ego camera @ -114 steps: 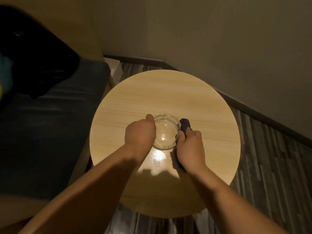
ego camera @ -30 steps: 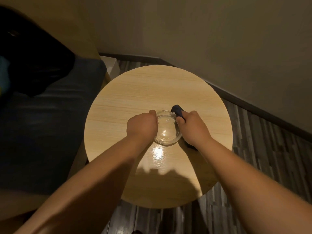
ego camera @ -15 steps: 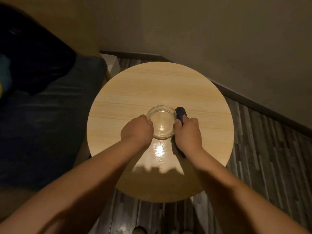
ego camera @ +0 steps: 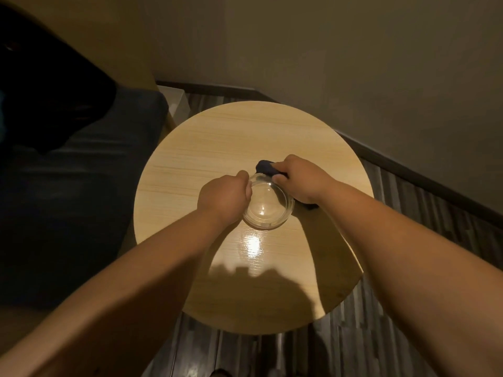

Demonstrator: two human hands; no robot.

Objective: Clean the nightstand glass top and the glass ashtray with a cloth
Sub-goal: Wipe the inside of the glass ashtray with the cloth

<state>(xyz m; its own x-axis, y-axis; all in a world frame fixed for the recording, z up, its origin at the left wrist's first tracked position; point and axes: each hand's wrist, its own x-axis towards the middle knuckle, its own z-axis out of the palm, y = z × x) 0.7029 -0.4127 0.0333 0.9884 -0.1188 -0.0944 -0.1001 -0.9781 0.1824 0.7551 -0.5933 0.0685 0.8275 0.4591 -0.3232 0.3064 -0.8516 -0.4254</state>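
Note:
A round clear glass ashtray [ego camera: 268,206] sits near the middle of the round, glossy, wood-look nightstand top [ego camera: 217,142]. My left hand [ego camera: 223,198] grips the ashtray's left rim. My right hand [ego camera: 300,178] is closed on a dark blue cloth [ego camera: 265,167] and presses it against the ashtray's far right rim. Most of the cloth is hidden under that hand; a dark end shows at the wrist side.
A dark blue bed or cushion [ego camera: 68,200] lies left of the nightstand with a black bundle [ego camera: 40,85] on it. Walls close in behind and to the right, above a dark skirting board [ego camera: 424,180]. Grey plank floor [ego camera: 449,240] surrounds the stand.
My right hand with the cloth has slid from the ashtray's right side around to its far right rim. My left hand keeps its hold on the left rim.

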